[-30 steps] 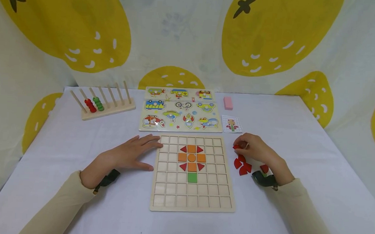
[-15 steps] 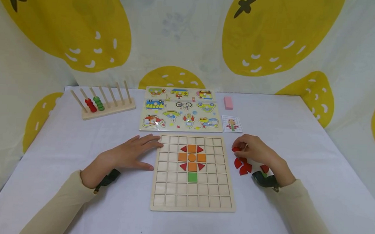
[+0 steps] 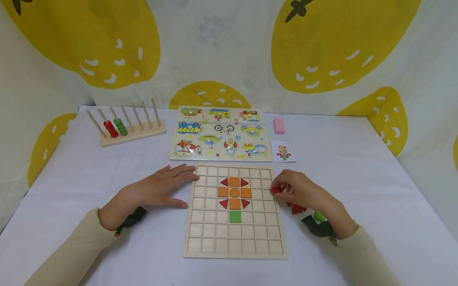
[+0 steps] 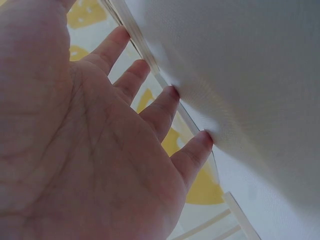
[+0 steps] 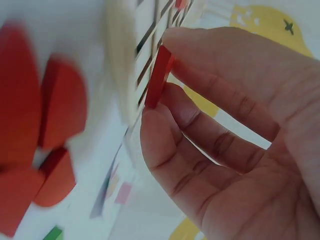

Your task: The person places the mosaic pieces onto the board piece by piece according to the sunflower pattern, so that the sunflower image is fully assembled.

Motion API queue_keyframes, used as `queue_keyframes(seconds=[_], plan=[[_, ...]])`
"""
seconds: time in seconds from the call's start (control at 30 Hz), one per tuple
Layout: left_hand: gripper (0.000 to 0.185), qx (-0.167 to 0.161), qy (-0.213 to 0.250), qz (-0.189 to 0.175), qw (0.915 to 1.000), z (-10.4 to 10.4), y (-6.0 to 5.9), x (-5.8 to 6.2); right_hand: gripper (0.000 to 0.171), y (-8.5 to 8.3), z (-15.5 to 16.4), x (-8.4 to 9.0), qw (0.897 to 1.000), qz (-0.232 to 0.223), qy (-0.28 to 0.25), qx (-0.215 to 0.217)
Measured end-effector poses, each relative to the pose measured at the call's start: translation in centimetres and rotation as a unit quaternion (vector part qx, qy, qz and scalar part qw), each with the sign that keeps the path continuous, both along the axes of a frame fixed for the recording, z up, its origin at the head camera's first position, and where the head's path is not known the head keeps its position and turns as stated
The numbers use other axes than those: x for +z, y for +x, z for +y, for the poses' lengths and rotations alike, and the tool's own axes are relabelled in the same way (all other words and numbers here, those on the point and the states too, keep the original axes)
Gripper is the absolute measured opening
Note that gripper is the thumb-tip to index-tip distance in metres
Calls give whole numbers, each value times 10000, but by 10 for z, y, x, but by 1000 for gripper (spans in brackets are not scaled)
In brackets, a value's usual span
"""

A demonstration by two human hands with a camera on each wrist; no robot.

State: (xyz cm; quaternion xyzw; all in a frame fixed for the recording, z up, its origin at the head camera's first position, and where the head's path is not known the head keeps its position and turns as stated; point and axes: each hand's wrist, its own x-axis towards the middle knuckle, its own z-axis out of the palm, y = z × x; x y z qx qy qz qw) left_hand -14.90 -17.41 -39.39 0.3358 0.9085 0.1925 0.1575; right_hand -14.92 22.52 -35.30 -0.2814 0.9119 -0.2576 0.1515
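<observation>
A red wooden tile [image 5: 160,75] is pinched between the thumb and fingers of my right hand [image 3: 301,189], at the right edge of the wooden grid board [image 3: 255,246]. On the board lie orange squares [image 3: 235,204] around an orange disc [image 3: 234,192], several red triangles [image 3: 223,204] and one green square [image 3: 235,216]. My left hand [image 3: 155,189] rests with spread fingers on the cloth, fingertips at the board's left edge. More red pieces [image 5: 62,100] lie on the cloth below my right hand, partly hidden by it in the head view.
Behind the board lies a vehicle peg puzzle [image 3: 220,155]. A pattern card [image 3: 284,152] and a pink block [image 3: 278,126] sit to its right. A peg stand [image 3: 137,134] with red and green beads is at the back left. A green piece [image 3: 319,216] lies near my right wrist.
My right hand has moved left from the pile of red pieces to the board's right edge, carrying one red tile. My left hand has stayed in place.
</observation>
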Motion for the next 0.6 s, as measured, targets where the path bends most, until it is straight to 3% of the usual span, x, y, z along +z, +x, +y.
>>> queue_keyframes(seconds=[0.27,0.6], plan=[[75,12,-30,-25,10000,1,1,2,15,17,-22,3,9980,-274,-82,566],[75,8,-6,-21,10000,1,2,4,12,33,-44,-8,9927,-483,-25,1103]])
